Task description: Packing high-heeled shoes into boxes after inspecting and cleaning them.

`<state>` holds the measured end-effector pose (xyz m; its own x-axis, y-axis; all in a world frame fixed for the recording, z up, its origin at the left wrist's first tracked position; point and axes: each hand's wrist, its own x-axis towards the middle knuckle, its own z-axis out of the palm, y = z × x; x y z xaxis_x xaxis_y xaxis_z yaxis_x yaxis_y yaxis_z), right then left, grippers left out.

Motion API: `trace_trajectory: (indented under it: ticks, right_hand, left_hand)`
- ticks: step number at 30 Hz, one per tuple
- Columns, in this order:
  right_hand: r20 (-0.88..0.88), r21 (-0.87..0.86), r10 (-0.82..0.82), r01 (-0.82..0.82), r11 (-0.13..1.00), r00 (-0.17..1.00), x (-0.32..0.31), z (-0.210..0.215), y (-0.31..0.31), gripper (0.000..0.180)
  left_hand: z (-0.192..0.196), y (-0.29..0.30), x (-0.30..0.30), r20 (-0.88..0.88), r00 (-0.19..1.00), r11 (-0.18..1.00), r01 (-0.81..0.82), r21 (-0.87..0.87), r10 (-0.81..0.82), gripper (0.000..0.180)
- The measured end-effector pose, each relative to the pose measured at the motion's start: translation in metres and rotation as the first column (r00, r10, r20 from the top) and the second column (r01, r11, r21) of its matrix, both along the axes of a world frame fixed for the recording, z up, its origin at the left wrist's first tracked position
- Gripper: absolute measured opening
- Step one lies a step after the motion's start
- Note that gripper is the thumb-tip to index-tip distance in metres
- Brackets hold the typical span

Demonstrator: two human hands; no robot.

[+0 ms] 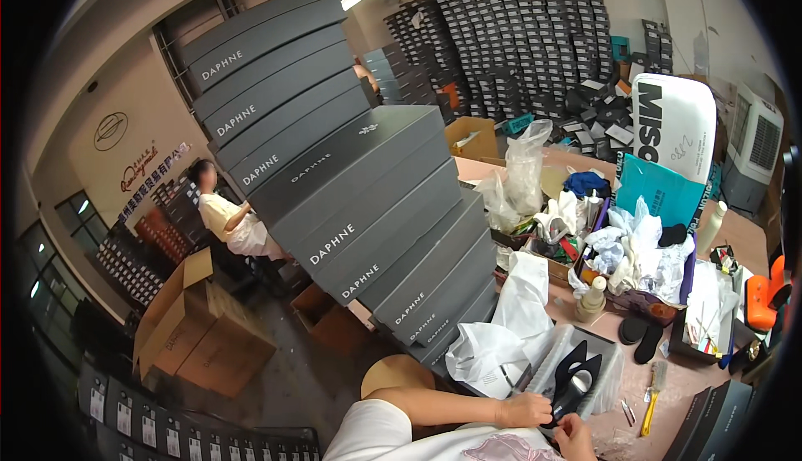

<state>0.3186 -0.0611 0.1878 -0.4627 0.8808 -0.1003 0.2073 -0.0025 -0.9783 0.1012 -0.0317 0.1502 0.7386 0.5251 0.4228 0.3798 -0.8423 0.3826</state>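
A pair of black shoes (577, 375) with open tops lies over an open shoebox (603, 346) lined with white tissue paper, at the table's near edge. My left hand (526, 411) reaches in from the left, fingers closed on the near end of the shoes. Close beside it, my right hand (574, 438) pinches at the same near end. What exactly lies between the fingertips is too small to make out. Crumpled white tissue paper (493, 352) spreads out left of the box.
Tall stacks of dark grey shoeboxes (359, 185) rise on the left. Right of my hands lie a yellow-handled brush (656, 396), black insoles (647, 340) and a squat bottle (591, 298). Beyond are bins of cloths (635, 248). A seated person (225, 214) is far left.
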Motion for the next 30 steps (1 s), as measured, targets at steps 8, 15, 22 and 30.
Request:
trace_trajectory:
  ticks: [8,15,22,30]
  right_hand:
    - [0.348,0.065,0.035,-0.061,0.996,0.937,0.019,0.018,0.004,0.025]
    - [0.512,0.359,-0.008,-0.205,0.911,0.859,0.049,-0.053,0.005,0.008]
    - [0.482,0.185,0.018,-0.122,0.975,0.876,0.034,-0.037,0.004,0.010]
    - [0.356,0.054,-0.108,0.095,0.994,0.928,0.033,-0.043,-0.002,0.011]
  left_hand:
    - [-0.027,0.009,0.026,0.205,0.976,0.862,0.042,-0.506,0.073,0.043]
    - [-0.025,0.027,0.024,0.169,0.985,0.599,0.155,-0.786,-0.033,0.056]
    - [-0.036,0.004,0.011,-0.029,0.991,0.863,-0.125,-0.490,0.127,0.052]
    - [-0.017,0.049,0.024,0.137,0.950,0.955,-0.291,0.055,0.282,0.010]
